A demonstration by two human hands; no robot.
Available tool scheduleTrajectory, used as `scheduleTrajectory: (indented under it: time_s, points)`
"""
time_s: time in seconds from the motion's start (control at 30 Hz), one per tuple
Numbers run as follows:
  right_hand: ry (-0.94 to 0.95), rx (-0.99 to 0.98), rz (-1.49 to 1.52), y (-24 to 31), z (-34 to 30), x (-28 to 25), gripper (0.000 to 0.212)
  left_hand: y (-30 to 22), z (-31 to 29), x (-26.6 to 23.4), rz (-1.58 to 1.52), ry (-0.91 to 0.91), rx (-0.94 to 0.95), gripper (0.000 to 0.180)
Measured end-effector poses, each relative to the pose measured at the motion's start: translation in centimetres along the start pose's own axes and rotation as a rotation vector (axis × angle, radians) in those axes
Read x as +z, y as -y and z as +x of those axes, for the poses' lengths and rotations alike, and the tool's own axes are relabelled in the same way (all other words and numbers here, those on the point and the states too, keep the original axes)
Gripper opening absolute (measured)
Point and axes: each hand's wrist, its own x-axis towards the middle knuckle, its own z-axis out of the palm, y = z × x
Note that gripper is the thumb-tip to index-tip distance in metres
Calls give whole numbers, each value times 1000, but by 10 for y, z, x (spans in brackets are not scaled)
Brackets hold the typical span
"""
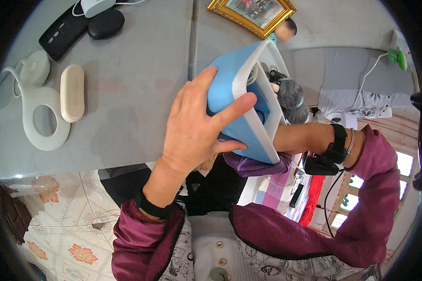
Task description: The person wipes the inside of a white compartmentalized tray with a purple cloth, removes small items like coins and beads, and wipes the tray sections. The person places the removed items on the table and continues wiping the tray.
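Observation:
A blue storage box (234,61) with a white rim is tilted, its opening turned to the right. My left hand (191,124) grips its outer side, fingers spread over the blue wall and one finger reaching onto the white rim. My right hand (282,138) goes in at the box's right side; its fingers are hidden by the box wall. Inside the opening show a coiled pale cable (252,75) and a dark cable (261,115). Grey fuzzy balls (290,95) sit at the far side of the opening.
On the grey table (140,93) at left lie a cream oblong case (72,93), a white ring-shaped device (51,135), a black remote (68,33) and a black round case (106,24). A gold picture frame (262,28) and a small figurine (286,30) stand beyond the box.

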Motion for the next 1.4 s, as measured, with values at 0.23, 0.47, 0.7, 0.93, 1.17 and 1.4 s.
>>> scheduleTrajectory:
  time_s: [0.23,0.47,0.7,0.93,1.17,1.4]
  points:
    - [-78,77,226,-9,30,16,44,1,0,1,-2,7,8,106]
    - [-352,25,498,-13,11,26,41,0,0,0,-8,23,4,104]
    - [-269,-197,190,-28,16,17,31,0,-1,2,-19,14,-14,99]
    - [-79,8,308,-40,22,9,31,2,-1,5,-19,-23,13,99]
    - [-146,68,409,-30,19,11,32,6,1,4,154,-11,131,132]
    - [-119,-128,78,-7,-28,1,43,5,-2,7,93,-14,88,125]
